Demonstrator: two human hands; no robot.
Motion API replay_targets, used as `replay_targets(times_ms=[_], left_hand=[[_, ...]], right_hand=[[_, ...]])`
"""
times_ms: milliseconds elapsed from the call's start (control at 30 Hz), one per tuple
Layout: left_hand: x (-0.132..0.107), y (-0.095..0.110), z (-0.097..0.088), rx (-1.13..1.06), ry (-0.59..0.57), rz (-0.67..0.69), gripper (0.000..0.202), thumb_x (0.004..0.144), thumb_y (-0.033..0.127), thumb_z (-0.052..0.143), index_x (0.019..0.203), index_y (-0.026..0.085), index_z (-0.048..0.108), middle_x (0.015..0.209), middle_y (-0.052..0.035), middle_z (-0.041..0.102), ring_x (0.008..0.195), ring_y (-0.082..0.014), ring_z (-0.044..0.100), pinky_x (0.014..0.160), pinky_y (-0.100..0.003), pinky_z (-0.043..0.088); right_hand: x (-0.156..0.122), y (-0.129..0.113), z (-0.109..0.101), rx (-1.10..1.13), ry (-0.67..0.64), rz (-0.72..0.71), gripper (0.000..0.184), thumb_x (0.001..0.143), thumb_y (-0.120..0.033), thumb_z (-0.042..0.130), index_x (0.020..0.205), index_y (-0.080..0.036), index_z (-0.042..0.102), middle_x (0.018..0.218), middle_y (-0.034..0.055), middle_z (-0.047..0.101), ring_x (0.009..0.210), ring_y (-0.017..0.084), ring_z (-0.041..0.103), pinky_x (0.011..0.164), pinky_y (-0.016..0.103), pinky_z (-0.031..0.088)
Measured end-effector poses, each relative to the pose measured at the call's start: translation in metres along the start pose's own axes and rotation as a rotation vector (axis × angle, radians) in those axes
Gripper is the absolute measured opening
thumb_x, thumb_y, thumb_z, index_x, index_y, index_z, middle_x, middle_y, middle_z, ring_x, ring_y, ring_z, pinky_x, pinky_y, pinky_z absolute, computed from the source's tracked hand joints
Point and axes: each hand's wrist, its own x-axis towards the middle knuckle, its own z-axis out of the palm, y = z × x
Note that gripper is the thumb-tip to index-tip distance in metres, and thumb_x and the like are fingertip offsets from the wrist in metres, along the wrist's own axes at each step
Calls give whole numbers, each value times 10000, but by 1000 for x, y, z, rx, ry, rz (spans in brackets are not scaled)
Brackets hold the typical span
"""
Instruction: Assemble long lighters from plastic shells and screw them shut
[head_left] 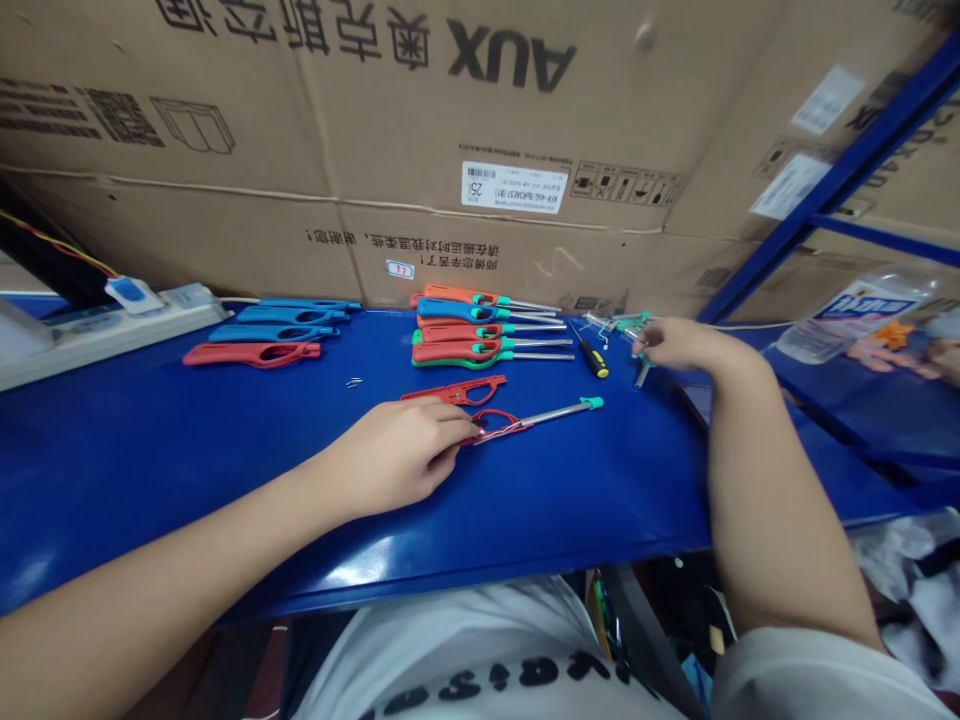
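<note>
A large cardboard box (247,130), cut off at the top of the frame, stands behind a blue bench (525,540) where a person works with both bare hands. The left hand (409,450), fingers drawn close together, holds a red lighter body (514,424) near the middle of the bench, in front of the person. The right hand (679,345), its fingers curled and nearly together, dips into a group of clear and green parts (628,322) farther right; whether it grips one cannot be told. The lighter body's left end is hidden under the left hand, while a metal tube (555,413) reaches right from it to a green tip (592,403). Just beyond lies a red casing half (457,391), its left end partly covered by the same hand. Lighters (459,351) with metal tubes overlap in a stack, masking one another, left of a yellow-and-black screwdriver (597,362). Thin wires (496,433) at the left fingertips and tiny pieces (354,382) farther left are too small to make out.
</note>
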Motion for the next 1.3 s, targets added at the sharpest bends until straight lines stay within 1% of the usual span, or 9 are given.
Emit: replay_targets(times_ms=[100, 200, 267, 500, 633, 800, 1000, 1133, 1300], left_hand=[[1, 2, -1, -51, 33, -1, 325, 969, 207, 499, 1242, 236, 673, 1245, -65, 699, 1109, -231, 675, 944, -360, 559], [3, 2, 1, -97, 75, -24, 317, 1003, 249, 478, 1265, 221, 653, 1260, -80, 682, 1123, -229, 660, 957, -357, 551], [4, 2, 4, -124, 93, -44, 308, 1014, 251, 471, 1258, 214, 654, 1231, -83, 688, 1112, -227, 657, 963, -361, 546], [8, -3, 14, -247, 137, -25, 262, 1026, 244, 471, 1166, 190, 686, 1154, -91, 683, 1064, -208, 651, 948, -346, 536], [10, -4, 17, -263, 142, -18, 249, 1025, 249, 481, 1145, 191, 691, 1130, -89, 690, 1058, -208, 653, 946, -350, 534], [11, -1, 19, -298, 211, -70, 242, 1020, 272, 489, 1098, 184, 701, 1079, -84, 713, 1018, -207, 663, 914, -345, 539], [13, -1, 25, -336, 218, -179, 277, 954, 375, 631, 1144, 183, 693, 1068, -75, 706, 931, -200, 668, 827, -335, 544], [13, -4, 28, -356, 228, -181, 241, 911, 313, 693, 1113, 183, 699, 1053, -67, 708, 910, -190, 673, 814, -319, 545], [12, -6, 28, -379, 244, -172, 221, 882, 278, 728, 1078, 178, 705, 999, -58, 716, 901, -189, 677, 816, -312, 548]], right_hand=[[-8, -30, 6, 230, -43, -192, 311, 818, -89, 551, 1103, -187, 627, 902, 66, 715, 626, 145, 657, 545, 241, 495], [-16, -63, 18, 435, -143, -393, 303, 786, -97, 566, 1069, -196, 613, 743, 21, 685, 616, 176, 676, 541, 264, 523], [-23, -81, 26, 503, -166, -544, 230, 783, -125, 574, 997, -194, 621, 796, 31, 702, 670, 182, 699, 549, 260, 529], [-32, -103, 35, 433, -54, -865, 111, 786, -94, 579, 843, -169, 638, 897, 47, 697, 731, 147, 653, 669, 266, 508], [-26, -99, 38, 318, -66, -866, 144, 787, -78, 593, 870, -175, 660, 889, 40, 701, 757, 152, 614, 671, 258, 466], [-20, -95, 42, 228, -70, -769, 145, 826, -234, 692, 948, -160, 667, 874, 53, 681, 721, 158, 591, 638, 260, 431], [-18, -97, 43, 221, -66, -846, 74, 883, -204, 626, 864, -165, 685, 914, 66, 681, 778, 171, 600, 702, 287, 443], [-24, -103, 43, 312, -57, -910, 102, 892, -264, 654, 871, -168, 685, 908, 60, 689, 790, 170, 607, 711, 288, 454], [-29, -113, 50, 326, -109, -976, 69, 893, -198, 633, 901, -165, 694, 918, 61, 689, 795, 169, 605, 712, 289, 461]])
